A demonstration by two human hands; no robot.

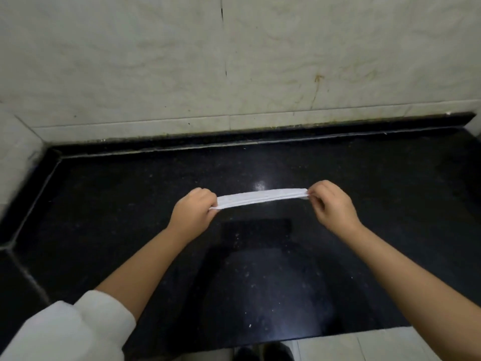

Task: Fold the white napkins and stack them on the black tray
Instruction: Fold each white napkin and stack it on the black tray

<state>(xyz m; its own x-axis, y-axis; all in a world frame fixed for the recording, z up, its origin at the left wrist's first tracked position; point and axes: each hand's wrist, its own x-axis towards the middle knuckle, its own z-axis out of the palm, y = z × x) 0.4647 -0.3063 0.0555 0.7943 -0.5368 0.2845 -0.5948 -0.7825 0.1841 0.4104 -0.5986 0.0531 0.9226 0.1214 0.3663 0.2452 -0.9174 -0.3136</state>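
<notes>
While both my hands' fingers (312,198) pinch the napkin (261,197) at its ends, it looks light, limp, easily creased.

Napkin (261,197): I see it stretched between left hand (194,212) and right hand (331,205), above counter (104,204).
Wall (156,61): behind counter.

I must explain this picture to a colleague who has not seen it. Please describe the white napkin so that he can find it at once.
Start at the black stone counter below the pale tiled wall. Above its middle, the left hand and right hand each pinch one end of the white napkin. It is a narrow folded strip stretched between them, the only white thing against the black surface.
</notes>
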